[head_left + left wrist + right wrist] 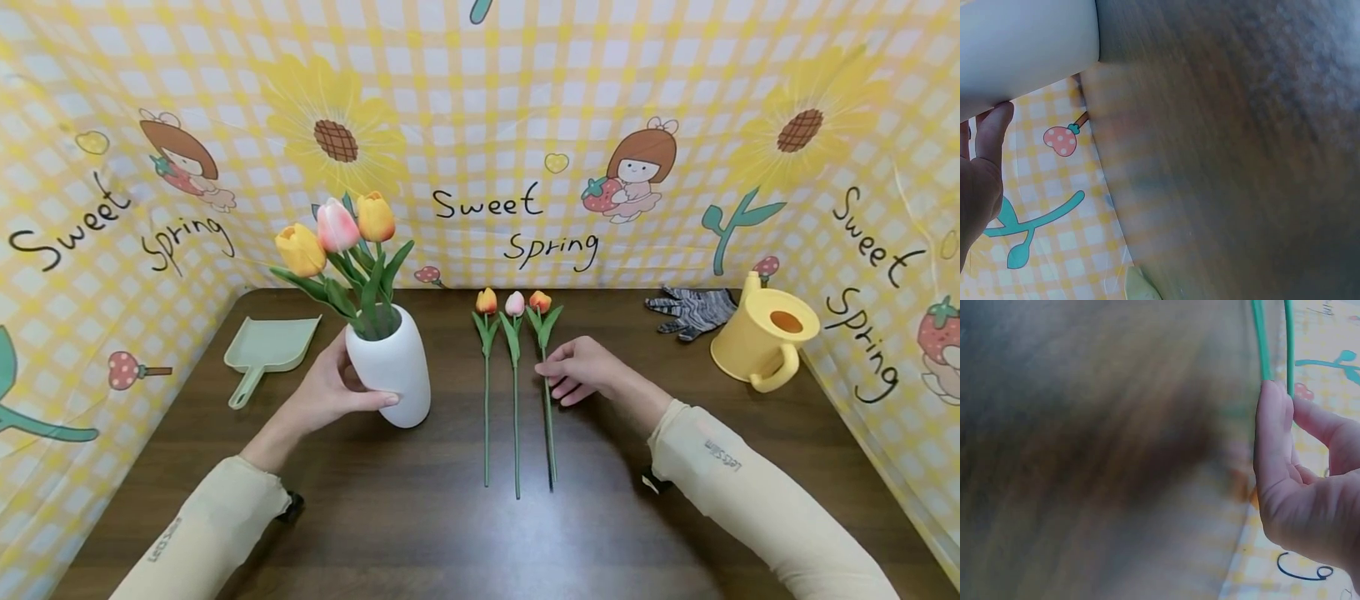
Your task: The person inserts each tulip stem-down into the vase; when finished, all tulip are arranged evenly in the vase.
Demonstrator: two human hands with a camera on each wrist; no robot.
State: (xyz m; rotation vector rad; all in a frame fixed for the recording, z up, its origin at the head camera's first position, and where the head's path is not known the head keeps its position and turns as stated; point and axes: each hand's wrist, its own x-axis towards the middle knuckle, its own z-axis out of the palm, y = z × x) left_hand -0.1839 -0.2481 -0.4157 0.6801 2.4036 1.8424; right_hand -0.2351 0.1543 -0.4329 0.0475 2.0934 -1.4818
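My left hand grips a white vase, with the thumb across its near side. Three artificial tulips stand in the vase, two yellow-orange and one pink. In the left wrist view, fingertips touch the underside of the vase wall. Three more tulips lie side by side on the table: one orange-yellow, one pink and one red-orange. My right hand pinches the stem of the red-orange tulip below its leaves; the right wrist view shows a green stem at the thumb and fingertips.
A pale green dustpan lies at the left on the brown table. Toward the back right are a grey knitted glove and a yellow watering can. A checkered cloth walls the back and both sides.
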